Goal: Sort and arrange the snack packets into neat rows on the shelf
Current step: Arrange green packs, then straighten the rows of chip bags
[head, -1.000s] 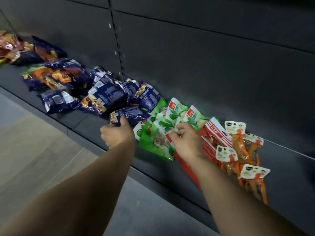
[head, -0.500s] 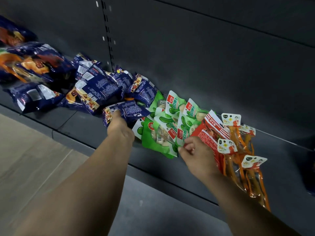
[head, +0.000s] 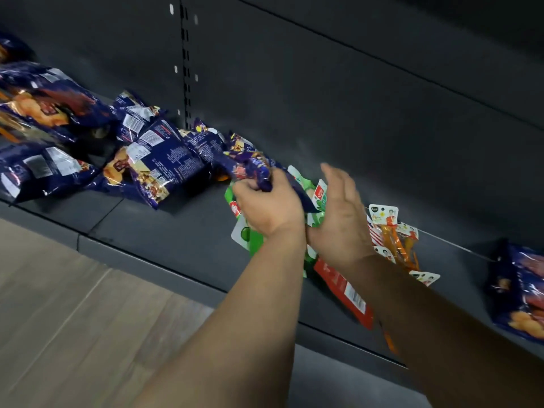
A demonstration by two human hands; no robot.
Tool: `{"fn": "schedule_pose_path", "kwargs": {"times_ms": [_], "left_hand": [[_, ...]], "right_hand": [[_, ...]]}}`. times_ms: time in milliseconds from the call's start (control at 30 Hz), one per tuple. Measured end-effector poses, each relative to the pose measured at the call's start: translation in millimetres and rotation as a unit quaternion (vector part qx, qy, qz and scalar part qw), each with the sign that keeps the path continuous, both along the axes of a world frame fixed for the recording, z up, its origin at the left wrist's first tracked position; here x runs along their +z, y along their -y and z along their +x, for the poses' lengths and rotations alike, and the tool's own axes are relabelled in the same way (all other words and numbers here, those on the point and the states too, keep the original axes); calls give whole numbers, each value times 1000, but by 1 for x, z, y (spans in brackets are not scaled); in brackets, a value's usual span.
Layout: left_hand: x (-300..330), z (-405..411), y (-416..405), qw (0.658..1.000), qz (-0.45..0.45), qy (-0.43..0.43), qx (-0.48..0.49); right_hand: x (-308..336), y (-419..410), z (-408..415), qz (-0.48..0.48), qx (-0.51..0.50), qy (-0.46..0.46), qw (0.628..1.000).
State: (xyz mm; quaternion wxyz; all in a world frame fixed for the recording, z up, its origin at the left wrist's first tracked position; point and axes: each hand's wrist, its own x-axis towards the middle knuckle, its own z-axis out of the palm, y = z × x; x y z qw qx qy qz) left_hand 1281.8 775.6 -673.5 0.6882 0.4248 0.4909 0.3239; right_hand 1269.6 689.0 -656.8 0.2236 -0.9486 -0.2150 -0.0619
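Dark shelf (head: 182, 231) (packet (head: 256, 169) print unreadable)

Approx. 9 dark-blue packets (head: 164, 166) are showing on the shelf (head: 176, 231): 7 lying at left, 1 being held up, 1 sitting at far right. Green packets (head: 256, 240): at least 3 showing, rest hidden by 2 hands. 1 red packet (head: 344, 293) lying in front. Orange stick packs (head: 394, 240): approx. 4 showing, overlapping.

We see a dim, soft picture: motion blur smears the right hand (head: 338, 213), glare glints on the blue packets (head: 159, 160) (wide-angle bending at edges).
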Motion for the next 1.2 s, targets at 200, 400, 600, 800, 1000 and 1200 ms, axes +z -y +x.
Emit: {"fn": "schedule_pose_path", "kwargs": {"times_ms": [200, 400, 600, 800, 1000, 1200], "left_hand": [[20, -7, 36, 984, 128, 39, -118], [26, -14, 62, 973, 177, -7, -149], [24, -19, 94, 957, 221, -17, -185], [9, -12, 62, 983, 144, -24, -113], [-5, -24, 60, 928, -38, -9, -370], [-13, -16, 123, 856, -110, 69, -501]], "right_hand": [[10, 16, 9, -12, 23, 3, 1000], [2, 35, 4, 72, -14, -31, 997], [7, 63, 10, 142, -58, -105, 983], [0, 111, 33, 275, -77, -247, 926], [0, 159, 46, 382, -60, -388, 836], [-3, 214, 51, 430, -71, -450, 779]]}}
